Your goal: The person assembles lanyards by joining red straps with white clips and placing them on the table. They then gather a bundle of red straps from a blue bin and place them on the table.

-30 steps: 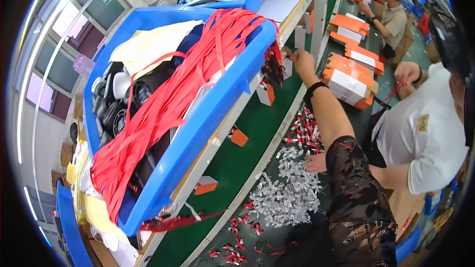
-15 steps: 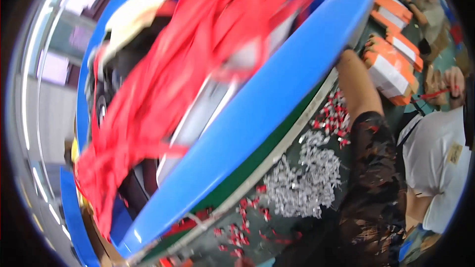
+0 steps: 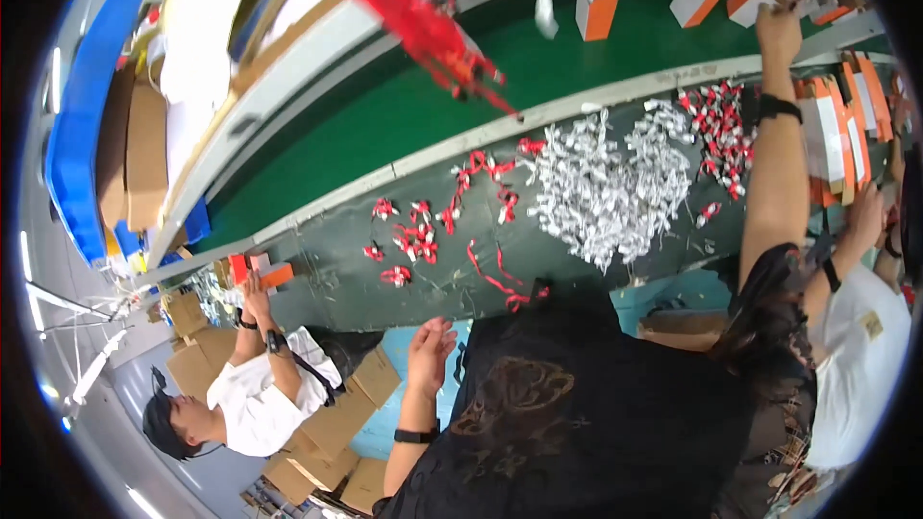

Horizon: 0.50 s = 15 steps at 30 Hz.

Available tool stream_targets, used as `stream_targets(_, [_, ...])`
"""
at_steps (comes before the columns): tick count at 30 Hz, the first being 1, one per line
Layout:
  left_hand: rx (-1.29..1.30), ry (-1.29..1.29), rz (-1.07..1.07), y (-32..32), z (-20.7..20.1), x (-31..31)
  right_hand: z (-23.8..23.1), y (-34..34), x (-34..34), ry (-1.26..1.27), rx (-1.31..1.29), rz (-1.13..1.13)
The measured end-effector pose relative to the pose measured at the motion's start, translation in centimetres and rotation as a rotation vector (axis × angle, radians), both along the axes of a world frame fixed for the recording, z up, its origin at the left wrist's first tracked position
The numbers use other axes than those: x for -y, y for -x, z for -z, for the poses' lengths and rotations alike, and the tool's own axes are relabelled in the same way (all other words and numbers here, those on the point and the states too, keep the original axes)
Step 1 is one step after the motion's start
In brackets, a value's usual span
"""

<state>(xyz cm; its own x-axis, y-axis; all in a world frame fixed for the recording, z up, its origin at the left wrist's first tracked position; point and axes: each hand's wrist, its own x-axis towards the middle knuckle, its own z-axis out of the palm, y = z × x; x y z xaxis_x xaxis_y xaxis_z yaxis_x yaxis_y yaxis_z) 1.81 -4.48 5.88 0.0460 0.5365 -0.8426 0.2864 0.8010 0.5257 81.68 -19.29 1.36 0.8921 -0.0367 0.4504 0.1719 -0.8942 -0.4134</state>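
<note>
At the far right, my right hand (image 3: 781, 37) reaches over the bench with its fingers closed at the edge of a small orange-and-white box (image 3: 745, 8). My left hand (image 3: 430, 356) is near my body, below the bench's near edge. Its fingers are loosely curled and apart, and nothing shows in them. Between my arms, a heap of small white pieces (image 3: 601, 187) lies on the dark bench top (image 3: 336, 264). A pile of red-and-white pieces (image 3: 721, 139) is beside my right forearm. Several small red pieces (image 3: 418, 235) are scattered left of the white heap.
Beyond the bench runs a green belt (image 3: 385, 115), with another orange-and-white box (image 3: 598, 5) on it. A blurred red strap bundle (image 3: 404, 10) hangs over the belt. Flat orange-and-white boxes (image 3: 836, 139) lie at the right. Co-workers in white shirts (image 3: 274, 394) are at both sides.
The view has swung; the large blue bin full of red straps no longer fills it. The green belt and my left hand have come into view. My right hand now shows at a box.
</note>
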Motion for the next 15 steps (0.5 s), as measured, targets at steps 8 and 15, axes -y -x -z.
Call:
stream_targets(8, [0.075, -0.1, 0.319, 6.4, 4.9, 0.3, 2.5, 47.1, -6.4, -0.204, -0.792, -0.907])
stream_targets(15, [0.157, -0.238, 0.356, 9.7, 6.9, -0.7, 10.5, 62.1, -3.9, 0.78, -0.817, -1.099])
